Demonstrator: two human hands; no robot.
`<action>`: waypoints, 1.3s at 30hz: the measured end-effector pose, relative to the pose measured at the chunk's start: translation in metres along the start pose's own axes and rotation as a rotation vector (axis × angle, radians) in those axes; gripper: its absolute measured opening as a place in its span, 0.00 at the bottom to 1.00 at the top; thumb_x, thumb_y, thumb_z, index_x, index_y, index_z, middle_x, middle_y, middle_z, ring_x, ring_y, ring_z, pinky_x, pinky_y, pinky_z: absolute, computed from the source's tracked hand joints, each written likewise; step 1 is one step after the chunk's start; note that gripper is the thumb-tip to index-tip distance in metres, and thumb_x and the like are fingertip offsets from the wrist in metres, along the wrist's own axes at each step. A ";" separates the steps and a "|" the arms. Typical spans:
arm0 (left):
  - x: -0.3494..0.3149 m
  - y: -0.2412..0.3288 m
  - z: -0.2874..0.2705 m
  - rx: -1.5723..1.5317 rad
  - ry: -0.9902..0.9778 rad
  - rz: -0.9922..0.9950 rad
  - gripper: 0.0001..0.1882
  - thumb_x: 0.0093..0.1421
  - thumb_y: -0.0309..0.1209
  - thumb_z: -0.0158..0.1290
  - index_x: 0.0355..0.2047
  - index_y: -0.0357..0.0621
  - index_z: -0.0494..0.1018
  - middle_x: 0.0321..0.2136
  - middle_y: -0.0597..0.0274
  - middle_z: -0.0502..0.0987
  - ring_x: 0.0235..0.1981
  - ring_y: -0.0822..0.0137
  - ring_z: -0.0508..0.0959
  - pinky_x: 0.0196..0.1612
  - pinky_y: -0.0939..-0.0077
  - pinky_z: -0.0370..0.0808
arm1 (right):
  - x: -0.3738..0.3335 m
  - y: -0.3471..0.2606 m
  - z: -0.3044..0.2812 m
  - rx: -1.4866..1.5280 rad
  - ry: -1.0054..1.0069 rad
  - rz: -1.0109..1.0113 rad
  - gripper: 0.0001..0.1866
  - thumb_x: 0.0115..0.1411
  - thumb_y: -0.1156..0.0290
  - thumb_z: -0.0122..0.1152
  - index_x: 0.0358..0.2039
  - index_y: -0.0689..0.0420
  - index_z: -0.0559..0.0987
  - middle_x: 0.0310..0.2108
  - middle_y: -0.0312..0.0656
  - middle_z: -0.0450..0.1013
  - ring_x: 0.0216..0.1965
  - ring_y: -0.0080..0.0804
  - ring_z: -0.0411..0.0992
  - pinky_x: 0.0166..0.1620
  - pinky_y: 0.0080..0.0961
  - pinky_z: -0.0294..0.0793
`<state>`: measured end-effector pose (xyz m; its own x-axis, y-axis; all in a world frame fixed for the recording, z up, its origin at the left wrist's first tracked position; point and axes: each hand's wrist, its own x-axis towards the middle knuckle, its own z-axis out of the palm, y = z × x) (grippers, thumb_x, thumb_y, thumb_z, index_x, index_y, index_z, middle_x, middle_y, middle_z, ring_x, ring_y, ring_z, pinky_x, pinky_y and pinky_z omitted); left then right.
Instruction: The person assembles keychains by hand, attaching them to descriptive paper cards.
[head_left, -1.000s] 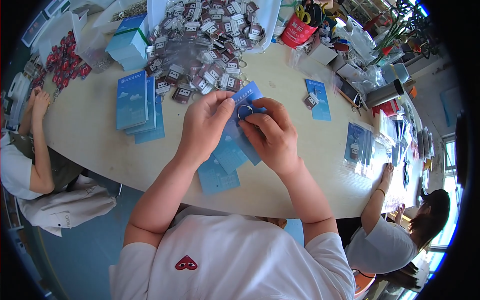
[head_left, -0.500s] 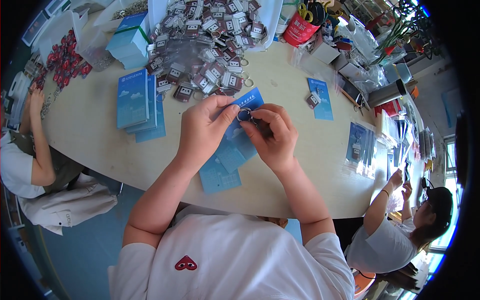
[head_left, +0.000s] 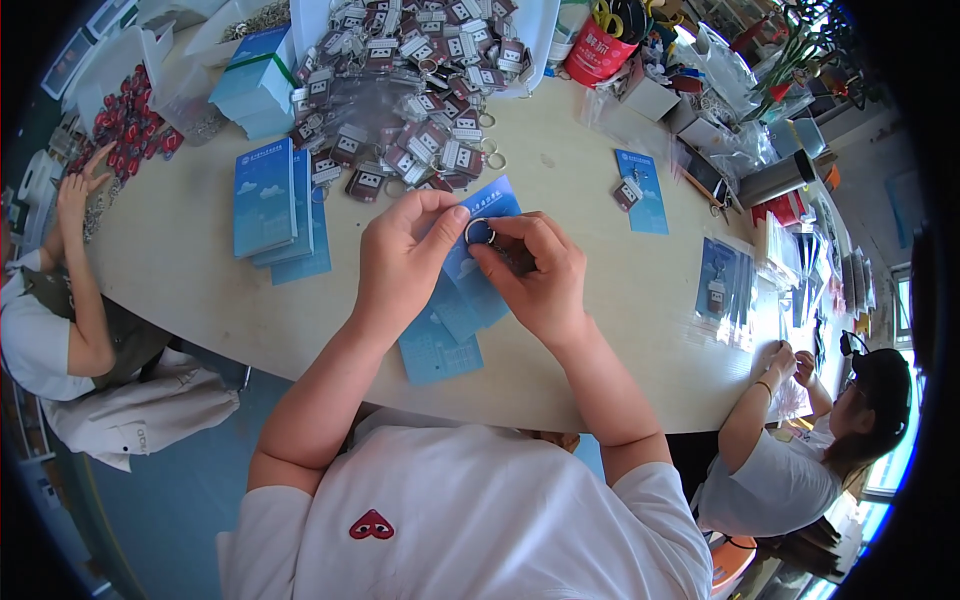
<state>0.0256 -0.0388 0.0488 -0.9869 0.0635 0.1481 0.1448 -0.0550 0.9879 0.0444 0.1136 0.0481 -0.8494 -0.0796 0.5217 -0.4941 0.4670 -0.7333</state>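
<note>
In front of my chest, my left hand (head_left: pixel 405 262) pinches a blue printed card (head_left: pixel 493 200) by its left side, the thumb lying on its face. My right hand (head_left: pixel 545 275) grips a metal key ring (head_left: pixel 478 232) between thumb and fingers, flat against the card's upper part. Whatever hangs from the ring is mostly hidden behind my right fingers. Under my hands, more blue cards (head_left: pixel 440 352) lie overlapping on the table. Ahead is a heap of brown-and-white keychains (head_left: pixel 425 140) with rings, spilling from a white bin.
Stacked blue cards (head_left: pixel 265 205) stand left, with a banded stack (head_left: pixel 255 85) behind. A card with a keychain (head_left: pixel 642 190) lies right, near bagged ones (head_left: pixel 722 290). A red cup of scissors (head_left: pixel 600 50) stands behind. Co-workers sit left (head_left: pixel 60 320) and right (head_left: pixel 790 470).
My right hand has shifted slightly left with the key ring, which now faces up more openly against the card. My left hand stays nearly still. Both co-workers' hands have moved.
</note>
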 end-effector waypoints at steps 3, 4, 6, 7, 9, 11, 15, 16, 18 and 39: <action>-0.001 0.003 0.003 0.062 0.017 0.048 0.10 0.59 0.29 0.53 0.35 0.33 0.73 0.27 0.61 0.78 0.30 0.78 0.75 0.33 0.83 0.71 | 0.006 -0.010 -0.006 -0.067 -0.058 0.073 0.13 0.44 0.78 0.67 0.31 0.60 0.74 0.26 0.41 0.71 0.21 0.28 0.70 0.24 0.22 0.70; -0.001 0.004 0.004 0.091 0.029 0.081 0.09 0.59 0.29 0.53 0.35 0.33 0.73 0.27 0.61 0.78 0.30 0.78 0.75 0.32 0.83 0.71 | 0.008 -0.012 -0.007 -0.066 -0.058 0.074 0.13 0.44 0.78 0.67 0.31 0.60 0.74 0.26 0.41 0.71 0.21 0.28 0.70 0.24 0.22 0.70; -0.001 0.002 0.006 0.071 0.046 0.082 0.10 0.59 0.29 0.53 0.35 0.33 0.73 0.27 0.61 0.78 0.30 0.78 0.75 0.32 0.83 0.71 | 0.011 -0.013 -0.008 -0.076 -0.068 0.089 0.12 0.44 0.77 0.67 0.30 0.61 0.74 0.24 0.40 0.71 0.20 0.27 0.69 0.24 0.22 0.69; 0.000 0.002 0.007 0.050 0.064 0.083 0.10 0.59 0.29 0.53 0.35 0.34 0.73 0.27 0.62 0.78 0.30 0.78 0.75 0.32 0.83 0.71 | 0.011 -0.013 -0.008 -0.077 -0.067 0.088 0.12 0.44 0.77 0.67 0.30 0.61 0.74 0.24 0.40 0.71 0.20 0.27 0.69 0.24 0.22 0.69; -0.001 0.002 0.009 0.086 0.085 0.090 0.10 0.58 0.30 0.53 0.35 0.34 0.73 0.26 0.62 0.78 0.29 0.78 0.75 0.31 0.83 0.71 | 0.012 -0.013 -0.010 0.004 -0.087 0.173 0.12 0.44 0.77 0.67 0.29 0.61 0.74 0.23 0.40 0.71 0.20 0.25 0.69 0.24 0.21 0.69; -0.001 0.003 0.009 0.123 0.107 0.096 0.10 0.58 0.30 0.54 0.34 0.34 0.73 0.25 0.62 0.78 0.28 0.78 0.75 0.31 0.83 0.71 | 0.013 -0.010 -0.010 0.033 -0.076 0.175 0.12 0.44 0.77 0.67 0.29 0.61 0.74 0.22 0.39 0.70 0.19 0.23 0.68 0.24 0.20 0.68; 0.006 0.009 0.008 0.124 0.095 0.136 0.10 0.57 0.31 0.55 0.33 0.35 0.74 0.23 0.61 0.78 0.25 0.79 0.75 0.28 0.83 0.71 | 0.010 -0.002 -0.010 0.152 -0.050 0.171 0.11 0.47 0.77 0.66 0.31 0.60 0.75 0.23 0.34 0.70 0.22 0.18 0.66 0.26 0.15 0.67; 0.007 0.010 0.006 0.086 0.070 0.120 0.10 0.57 0.31 0.55 0.33 0.35 0.74 0.23 0.61 0.78 0.24 0.79 0.75 0.27 0.83 0.71 | 0.009 -0.002 -0.010 0.152 -0.050 0.168 0.11 0.47 0.77 0.66 0.31 0.60 0.75 0.23 0.34 0.70 0.22 0.18 0.66 0.26 0.15 0.67; 0.006 0.010 0.003 0.157 0.075 0.131 0.09 0.56 0.31 0.56 0.32 0.36 0.74 0.22 0.61 0.78 0.23 0.78 0.75 0.26 0.83 0.70 | 0.005 -0.004 -0.011 0.712 0.116 0.415 0.09 0.53 0.74 0.63 0.34 0.60 0.75 0.26 0.31 0.69 0.25 0.15 0.66 0.29 0.12 0.66; -0.028 0.037 -0.003 0.315 -0.128 0.235 0.08 0.55 0.29 0.56 0.26 0.35 0.74 0.15 0.62 0.75 0.17 0.76 0.75 0.21 0.84 0.70 | 0.015 0.003 -0.025 0.782 -0.040 0.633 0.13 0.62 0.60 0.52 0.27 0.55 0.73 0.20 0.25 0.65 0.20 0.11 0.55 0.23 0.11 0.54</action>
<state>0.0586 -0.0453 0.0811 -0.9105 0.2103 0.3559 0.3992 0.2238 0.8891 0.0352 0.1362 0.0645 -0.9963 -0.0531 -0.0672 0.0793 -0.2750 -0.9582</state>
